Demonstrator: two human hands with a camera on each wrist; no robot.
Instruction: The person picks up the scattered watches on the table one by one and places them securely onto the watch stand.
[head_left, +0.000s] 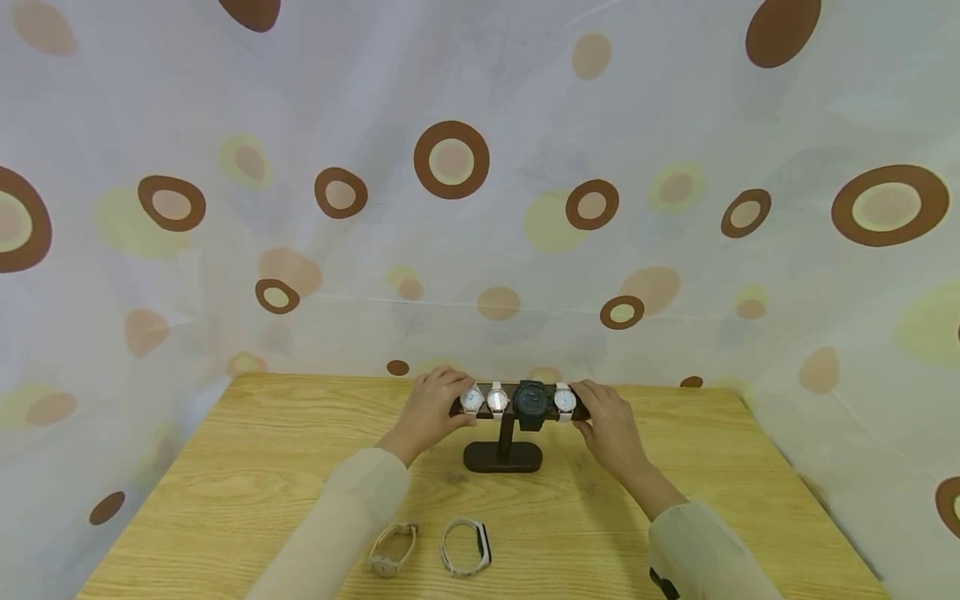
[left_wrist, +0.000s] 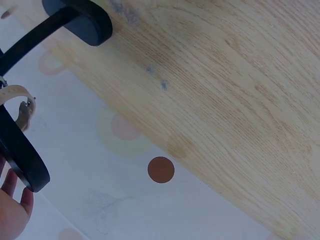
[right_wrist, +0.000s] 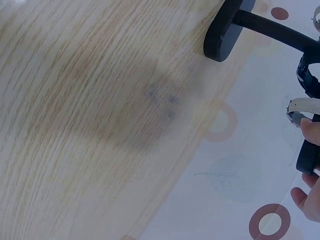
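Note:
A dark T-shaped watch stand (head_left: pixel 504 457) bears several watches side by side on its bar. My left hand (head_left: pixel 430 410) grips the bar's left end, fingers over the top and thumb below, beside a white-strapped watch (head_left: pixel 472 400). At the right end, my right hand (head_left: pixel 612 427) holds the bar close to another white-strapped watch (head_left: pixel 566 401). A thin-strapped watch (head_left: pixel 497 402) and a bulky black watch (head_left: pixel 531 402) sit between them. In the right wrist view, my thumb is at the pale watch strap (right_wrist: pixel 305 104); the left wrist view shows fingertips behind the bar end (left_wrist: pixel 30 172).
On the wooden table (head_left: pixel 285 467), nearer me, lie a looped pale-strapped watch (head_left: pixel 386 566) and a white fitness band (head_left: pixel 483 546) standing on its edge. A spotted cloth (head_left: pixel 510 250) hangs behind the table's back edge and along its sides.

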